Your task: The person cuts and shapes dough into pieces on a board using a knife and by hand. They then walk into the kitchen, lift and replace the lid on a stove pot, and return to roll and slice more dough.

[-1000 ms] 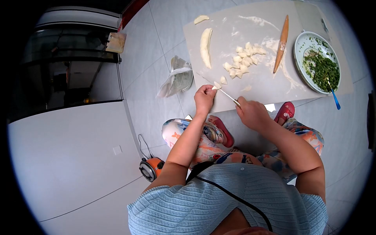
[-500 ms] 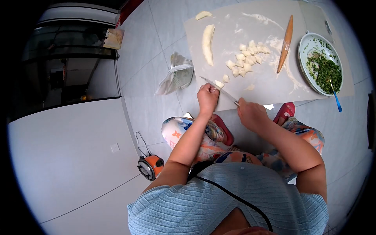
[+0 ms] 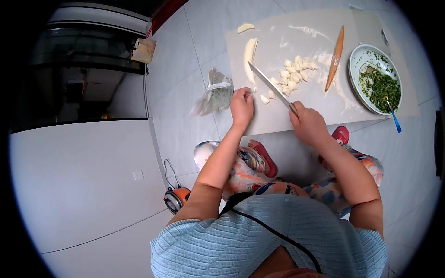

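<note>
My right hand (image 3: 308,121) is wrapped round the handle of a knife (image 3: 271,85), whose blade points up and left, its tip at the side of a long dough roll (image 3: 251,58). At the board's lower left edge is my left hand (image 3: 242,107), its fingers curled; whether anything is between them I cannot make out. Just beyond its fingertips lies a tiny bit of dough. A cut dough piece (image 3: 264,99) sits to its right, and several more pieces (image 3: 295,73) form a pile beyond the blade.
A floured rolling pin (image 3: 335,58) lies right of the pile. Further right stands a bowl (image 3: 352,69) of chopped green filling with a blue-handled spoon (image 3: 395,121). A short dough piece (image 3: 245,28) is at the far left of the board (image 3: 320,106). A plastic bag (image 3: 216,95) lies beside it.
The knife has risen away from my left hand and swung up to the long dough roll. My left hand has shifted slightly, away from the small cut pieces.
</note>
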Tool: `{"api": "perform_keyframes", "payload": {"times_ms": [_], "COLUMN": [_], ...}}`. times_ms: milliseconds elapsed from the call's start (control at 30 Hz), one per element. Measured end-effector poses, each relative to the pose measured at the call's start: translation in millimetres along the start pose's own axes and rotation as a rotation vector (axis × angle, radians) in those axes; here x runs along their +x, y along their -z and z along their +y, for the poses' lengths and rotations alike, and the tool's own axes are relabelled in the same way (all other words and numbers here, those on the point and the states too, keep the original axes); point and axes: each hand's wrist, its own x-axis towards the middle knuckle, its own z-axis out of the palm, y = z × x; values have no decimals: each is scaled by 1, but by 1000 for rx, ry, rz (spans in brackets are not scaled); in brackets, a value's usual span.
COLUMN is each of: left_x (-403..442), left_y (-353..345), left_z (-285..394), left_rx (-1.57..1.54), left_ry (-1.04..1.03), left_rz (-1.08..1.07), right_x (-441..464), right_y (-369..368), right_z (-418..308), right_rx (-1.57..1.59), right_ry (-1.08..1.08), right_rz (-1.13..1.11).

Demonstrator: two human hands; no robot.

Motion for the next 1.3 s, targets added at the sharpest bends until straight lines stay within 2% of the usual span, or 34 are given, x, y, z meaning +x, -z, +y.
{"api": "perform_keyframes", "payload": {"times_ms": [33, 100, 167, 233, 300, 367, 467, 500, 567, 667, 800, 833, 967, 1167, 1267, 1300], "left_x": [-1, -4, -9, -12, -11, -10, -5, -5, -5, -8, -3, -2, -2, 60, 95, 103], "left_y": [0, -4, -9, -14, -16, -13, -12, -15, -26, -20, -23, -28, -64, -109, -132, -133], "left_z": [8, 23, 28, 25, 26, 30, 32, 25, 8, 30, 48, 54, 62, 87, 106, 118], "left_rx": [-1, 63, 149, 215, 184, 74, 15, 14, 73, 177, 168, 174, 238, 238, 231, 225], "left_ry": [-9, -129, -199, -150, -108, 35, 138, 132, -116, -184, -102, -134, -209, -303, -136, -142], "left_rz": [3, -181, -171, -217, -225, -309, -334, -335, -267, -288, -337, -315, -200, -200, -180, -182], "right_x": [2, 6, 10, 15, 18, 21, 16, 14, 7, -3, -29, -38, -69, -92, -97, -99], "right_y": [7, 21, 35, 53, 76, 98, 135, 146, 163, 185, 214, 222, 244, 256, 259, 261], "right_z": [1, 5, 12, 18, 25, 35, 38, 37, 41, 54, 73, 77, 121, 164, 191, 201], "right_rx": [-1, 55, 89, 122, 211, 335, 492, 581, 681, 688, 731, 699, 891, 953, 1059, 1053], "right_ry": [2, -29, -32, -32, -109, -226, -254, -283, -270, -251, -193, -225, -121, -107, -154, -150], "right_rz": [9, 107, 197, 287, 438, 509, 628, 646, 745, 943, 1180, 1224, 1418, 1516, 1526, 1533]}}
